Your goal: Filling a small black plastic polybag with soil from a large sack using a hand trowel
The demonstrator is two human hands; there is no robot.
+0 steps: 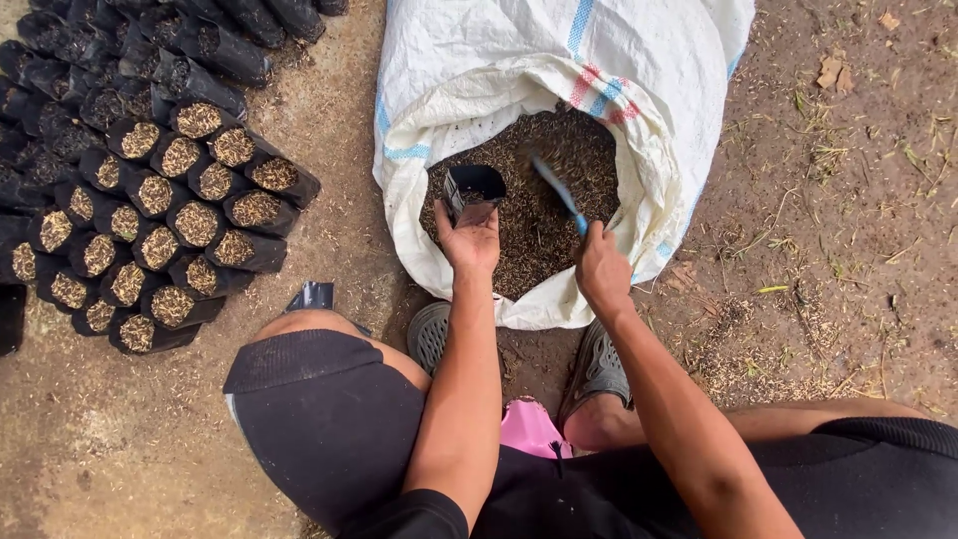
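The left hand (469, 240) grips an open black bag (473, 190) over the sack (479, 80); the right hand (602, 269) is closed on a blue scoop (559, 190), probably empty. A tilted bag may spill husk (539, 230).

**Both arms out, both hands gripping**

The person squats with knees spread wide and both bare forearms stretched forward between them. The left hand (469, 238) is palm up, fingers curled around something it holds at the fingertips, wrist straight. The right hand (602, 268) sits just beside it, a little nearer the body, knuckles up and closed in a fist on a thin handle. The two hands are apart, not touching.
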